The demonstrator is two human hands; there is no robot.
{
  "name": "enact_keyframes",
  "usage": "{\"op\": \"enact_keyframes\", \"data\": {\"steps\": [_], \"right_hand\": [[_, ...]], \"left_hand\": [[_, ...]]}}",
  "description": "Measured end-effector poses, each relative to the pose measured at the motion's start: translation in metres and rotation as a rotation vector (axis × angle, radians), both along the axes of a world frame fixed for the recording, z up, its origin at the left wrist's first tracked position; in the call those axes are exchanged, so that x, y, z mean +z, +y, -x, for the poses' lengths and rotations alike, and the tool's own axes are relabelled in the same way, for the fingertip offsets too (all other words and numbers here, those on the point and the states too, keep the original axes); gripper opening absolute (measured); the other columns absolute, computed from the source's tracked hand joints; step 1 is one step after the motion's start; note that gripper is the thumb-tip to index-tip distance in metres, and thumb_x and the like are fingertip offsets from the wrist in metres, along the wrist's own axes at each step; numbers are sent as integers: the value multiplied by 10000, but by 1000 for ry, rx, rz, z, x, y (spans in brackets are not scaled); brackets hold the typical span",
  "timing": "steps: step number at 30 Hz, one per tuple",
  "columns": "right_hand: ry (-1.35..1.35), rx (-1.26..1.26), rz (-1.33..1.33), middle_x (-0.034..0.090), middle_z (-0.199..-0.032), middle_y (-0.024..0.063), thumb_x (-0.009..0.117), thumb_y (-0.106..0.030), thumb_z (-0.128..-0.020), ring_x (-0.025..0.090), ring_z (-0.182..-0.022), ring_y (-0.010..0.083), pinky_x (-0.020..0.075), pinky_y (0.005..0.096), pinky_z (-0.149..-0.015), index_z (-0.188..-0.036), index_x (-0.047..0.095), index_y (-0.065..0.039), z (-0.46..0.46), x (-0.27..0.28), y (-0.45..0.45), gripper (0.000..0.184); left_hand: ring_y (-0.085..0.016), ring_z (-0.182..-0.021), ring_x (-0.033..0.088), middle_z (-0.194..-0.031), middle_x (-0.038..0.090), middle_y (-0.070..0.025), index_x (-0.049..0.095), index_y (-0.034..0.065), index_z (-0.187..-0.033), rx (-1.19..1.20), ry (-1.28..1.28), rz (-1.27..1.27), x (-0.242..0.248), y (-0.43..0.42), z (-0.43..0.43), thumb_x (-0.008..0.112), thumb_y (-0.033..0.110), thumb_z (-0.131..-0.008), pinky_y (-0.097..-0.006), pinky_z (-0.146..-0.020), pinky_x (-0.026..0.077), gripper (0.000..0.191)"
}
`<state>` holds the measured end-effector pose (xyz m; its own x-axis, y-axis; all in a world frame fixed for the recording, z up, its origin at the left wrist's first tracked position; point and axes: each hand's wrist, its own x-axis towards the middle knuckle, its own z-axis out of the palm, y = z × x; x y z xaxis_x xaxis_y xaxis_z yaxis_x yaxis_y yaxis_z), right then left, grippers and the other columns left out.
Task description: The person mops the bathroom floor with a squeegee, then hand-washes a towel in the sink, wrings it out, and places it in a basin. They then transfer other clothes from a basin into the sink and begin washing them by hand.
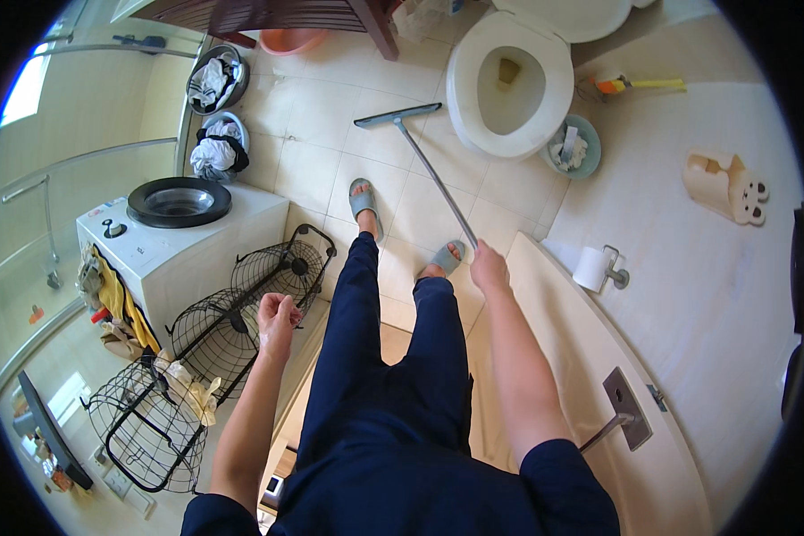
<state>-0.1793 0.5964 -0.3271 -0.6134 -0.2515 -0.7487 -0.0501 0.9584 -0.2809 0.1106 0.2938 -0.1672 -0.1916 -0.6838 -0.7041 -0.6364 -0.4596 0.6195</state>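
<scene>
My right hand grips the upper end of a floor squeegee's metal pole. The squeegee's wide blade rests on the tiled floor, left of the toilet bowl, whose seat is down and lid raised. My left hand is held in the air with curled fingers and seems to hold nothing. It hovers by a black wire basket rack beside the washing machine. My feet, in grey slippers, stand apart on the tiles.
A white washing machine stands at left, with laundry basins beyond it. A waste bin sits beside the toilet. An open door with a lever handle is close on my right. Toilet paper hangs on the wall. A dark wooden rack stands at the back.
</scene>
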Motion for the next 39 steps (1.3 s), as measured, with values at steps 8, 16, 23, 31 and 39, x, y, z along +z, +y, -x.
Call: {"op": "enact_keyframes", "data": {"steps": [8, 16, 23, 31, 39], "right_hand": [[46, 141, -181, 709, -1020, 223, 473, -201, -1008, 686, -979, 394, 539, 509, -837, -1408, 524, -149, 3, 69, 28, 406], [80, 254, -150, 693, -1042, 251, 488, -180, -995, 662, -1018, 428, 530, 520, -863, -1279, 567, -84, 61, 53, -21, 310], [157, 460, -45, 699, -1029, 239, 464, -222, -1002, 675, -984, 409, 535, 514, -844, -1325, 562, -103, 129, 10, -174, 358], [138, 515, -211, 699, -1011, 239, 458, -188, -991, 674, -966, 423, 531, 530, -825, -1415, 509, -132, 140, 78, -133, 431], [183, 717, -145, 694, -1024, 266, 431, -154, -995, 670, -973, 438, 529, 542, -844, -1248, 583, -46, 177, 77, -279, 315]], "left_hand": [[-102, -650, 581, -753, 596, -14, 503, 94, -966, 137, 33, 17, 6, -23, -29, 589, 181, -1003, -235, -597, 463, 127], [-102, -647, 583, -758, 598, -6, 515, 107, -957, 214, 60, -4, -9, -49, -30, 597, 180, -1004, -234, -597, 450, 120], [-94, -652, 582, -757, 596, -2, 514, 110, -970, 237, 16, -9, -13, -74, -32, 590, 181, -1006, -230, -602, 455, 110], [-99, -649, 572, -774, 596, -27, 513, 74, -992, 322, 89, -42, -18, -102, -22, 608, 159, -995, -227, -598, 457, 128], [-102, -653, 588, -778, 599, -28, 510, 66, -988, 484, 106, -90, -26, -144, -28, 611, 160, -992, -224, -576, 463, 138]]}}
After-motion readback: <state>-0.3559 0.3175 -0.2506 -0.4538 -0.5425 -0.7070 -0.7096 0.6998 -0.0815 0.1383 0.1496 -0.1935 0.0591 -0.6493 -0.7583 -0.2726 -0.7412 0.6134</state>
